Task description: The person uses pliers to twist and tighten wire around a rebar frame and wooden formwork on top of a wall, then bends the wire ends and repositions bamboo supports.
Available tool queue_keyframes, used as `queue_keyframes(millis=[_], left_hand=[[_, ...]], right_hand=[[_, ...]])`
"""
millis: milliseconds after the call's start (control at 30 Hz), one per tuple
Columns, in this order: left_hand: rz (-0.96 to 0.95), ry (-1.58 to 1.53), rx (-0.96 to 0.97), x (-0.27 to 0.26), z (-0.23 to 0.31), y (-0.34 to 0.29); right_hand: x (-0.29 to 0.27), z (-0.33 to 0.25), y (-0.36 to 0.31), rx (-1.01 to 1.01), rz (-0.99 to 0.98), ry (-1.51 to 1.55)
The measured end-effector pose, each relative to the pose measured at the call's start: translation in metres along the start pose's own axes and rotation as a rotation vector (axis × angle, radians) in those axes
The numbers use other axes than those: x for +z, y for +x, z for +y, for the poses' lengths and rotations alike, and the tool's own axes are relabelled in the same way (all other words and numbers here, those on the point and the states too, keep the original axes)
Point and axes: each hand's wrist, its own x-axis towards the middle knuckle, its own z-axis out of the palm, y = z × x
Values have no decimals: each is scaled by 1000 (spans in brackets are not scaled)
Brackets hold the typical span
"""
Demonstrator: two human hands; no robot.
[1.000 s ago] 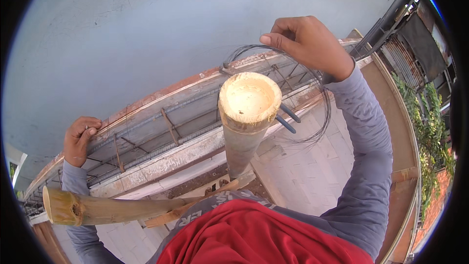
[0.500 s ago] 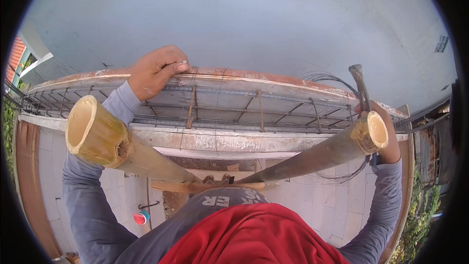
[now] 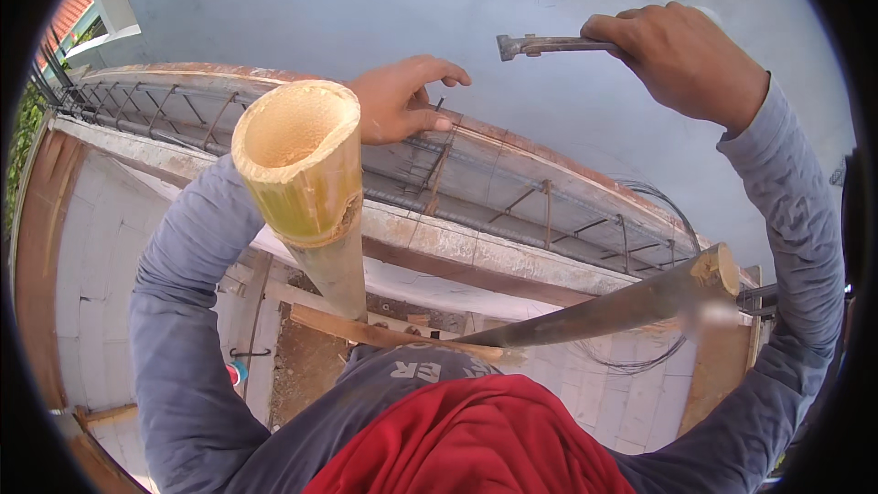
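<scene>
My left hand (image 3: 402,101) is at the top edge of a wooden form board (image 3: 512,144), thumb and forefinger apart. A small dark nail-like pin (image 3: 441,102) shows between them by the thumb; whether it touches a finger I cannot tell. My right hand (image 3: 672,59) is raised to the right, wrapped round the handle of a hammer (image 3: 549,44). The hammer's head points left, above the board and apart from it. Steel rebar (image 3: 512,210) with upright ties runs inside the trough behind the board.
A cut bamboo pole (image 3: 315,210) rises close beside my left forearm. Another bamboo pole (image 3: 622,302) leans to the right. Loose wire (image 3: 668,197) loops over the board. A wooden plank (image 3: 366,331) lies below, and a pale block wall (image 3: 101,274) stands left.
My right hand has lifted the hammer up from beside the right pole. My left thumb and forefinger have parted from a pinch. The view has turned, shifting the poles and trough.
</scene>
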Motion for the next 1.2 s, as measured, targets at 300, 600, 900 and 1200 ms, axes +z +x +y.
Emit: queue_keyframes(millis=[300, 600, 900, 1200], left_hand=[[-225, -90, -137, -27, -17, 14], [-264, -225, -67, -25, -26, 10], [-250, 325, -67, -5, -5, -2], [-230, 332, -79, -7, 6, 0]], right_hand=[[36, -71, 46, -28, 59, -372], [44, -67, 71, -135, 219, -402], [63, -62, 70, -110, 269, -232], [66, -47, 88, -249, 511, -342]])
